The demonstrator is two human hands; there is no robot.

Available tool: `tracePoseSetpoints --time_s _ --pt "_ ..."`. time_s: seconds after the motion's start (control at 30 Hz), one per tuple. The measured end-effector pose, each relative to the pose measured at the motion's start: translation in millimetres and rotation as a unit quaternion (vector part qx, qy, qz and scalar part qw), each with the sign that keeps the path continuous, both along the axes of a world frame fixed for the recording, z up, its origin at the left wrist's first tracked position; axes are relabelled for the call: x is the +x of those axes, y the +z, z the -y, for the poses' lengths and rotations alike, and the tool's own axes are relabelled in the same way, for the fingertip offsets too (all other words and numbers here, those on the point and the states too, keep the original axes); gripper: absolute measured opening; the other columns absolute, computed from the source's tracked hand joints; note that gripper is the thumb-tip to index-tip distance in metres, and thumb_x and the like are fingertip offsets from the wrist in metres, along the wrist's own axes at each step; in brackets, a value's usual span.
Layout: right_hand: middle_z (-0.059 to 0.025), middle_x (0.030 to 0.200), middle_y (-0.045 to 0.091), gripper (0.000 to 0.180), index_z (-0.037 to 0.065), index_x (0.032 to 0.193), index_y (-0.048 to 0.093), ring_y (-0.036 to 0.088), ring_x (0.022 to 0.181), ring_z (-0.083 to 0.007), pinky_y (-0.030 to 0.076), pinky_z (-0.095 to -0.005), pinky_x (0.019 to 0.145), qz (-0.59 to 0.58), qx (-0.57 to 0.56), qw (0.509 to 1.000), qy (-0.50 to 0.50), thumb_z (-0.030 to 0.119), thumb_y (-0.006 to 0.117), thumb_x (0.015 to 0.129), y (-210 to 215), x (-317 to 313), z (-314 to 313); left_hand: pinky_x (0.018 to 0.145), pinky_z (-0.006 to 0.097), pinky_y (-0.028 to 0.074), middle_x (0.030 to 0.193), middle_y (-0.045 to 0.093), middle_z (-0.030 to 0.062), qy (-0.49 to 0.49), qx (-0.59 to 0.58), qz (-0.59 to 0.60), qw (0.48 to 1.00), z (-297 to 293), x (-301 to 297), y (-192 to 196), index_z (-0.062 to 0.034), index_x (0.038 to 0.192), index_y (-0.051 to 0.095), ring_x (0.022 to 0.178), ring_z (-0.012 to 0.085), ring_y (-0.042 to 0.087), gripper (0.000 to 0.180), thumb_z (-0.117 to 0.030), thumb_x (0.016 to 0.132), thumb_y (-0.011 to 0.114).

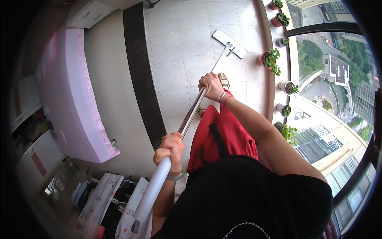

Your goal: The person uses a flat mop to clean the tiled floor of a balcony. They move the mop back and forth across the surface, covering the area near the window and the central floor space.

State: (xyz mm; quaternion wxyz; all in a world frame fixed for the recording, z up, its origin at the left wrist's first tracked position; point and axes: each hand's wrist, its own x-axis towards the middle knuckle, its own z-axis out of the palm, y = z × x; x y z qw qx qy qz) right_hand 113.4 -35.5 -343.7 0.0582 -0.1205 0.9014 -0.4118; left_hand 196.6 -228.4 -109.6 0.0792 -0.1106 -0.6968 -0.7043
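Observation:
Both my hands are closed around the long pole of a flat mop (195, 104). My left hand (169, 150) wraps the pole just above its thick white grip, near the upper end. Farther down the metal shaft, my right hand (211, 86) holds it with the knuckles up. The mop's rectangular white head (230, 43) lies flat on the tiled floor (167, 46), turned at a slant, ahead of my feet. A sandalled foot (223, 80) shows just past my right hand.
Several potted plants (270, 59) line the window ledge on the right, beside large window panes. A black floor strip (139, 67) runs along the left of the tiles. Farther left stands a bed-like piece under a pink cover (79, 95). Fabric-covered storage (99, 199) sits at lower left.

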Motion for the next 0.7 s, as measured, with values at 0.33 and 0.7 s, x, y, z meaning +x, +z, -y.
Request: tracePoseSetpoints --time_s 0.33,0.7 --pt "-0.0010 0.073 0.059 0.005 0.015 0.065 0.061 0.056 0.083 -0.0229 0.038 -0.0366 0.083 0.016 -0.155 0.988 0.018 0.016 0.064 0.069 54.8 112.4 190.1 0.073 0.041 0.043 0.062 0.039 0.0013 0.041 -0.140 0.077 0.986 133.2 94.3 109.4 -0.0114 0.080 0.034 0.060 0.0134 0.041 0.018 -0.011 0.094 0.046" --pt "-0.0098 0.071 0.064 0.019 0.012 0.069 0.065 0.063 0.075 -0.0283 0.047 -0.0390 0.082 0.045 -0.016 0.972 0.228 0.029 0.059 0.076 62.0 62.1 162.5 0.060 0.038 0.048 0.057 0.039 0.0010 0.153 -0.032 -0.040 0.987 115.2 71.0 76.5 -0.0114 0.080 0.035 0.053 0.0122 0.040 0.020 -0.015 0.095 0.048"
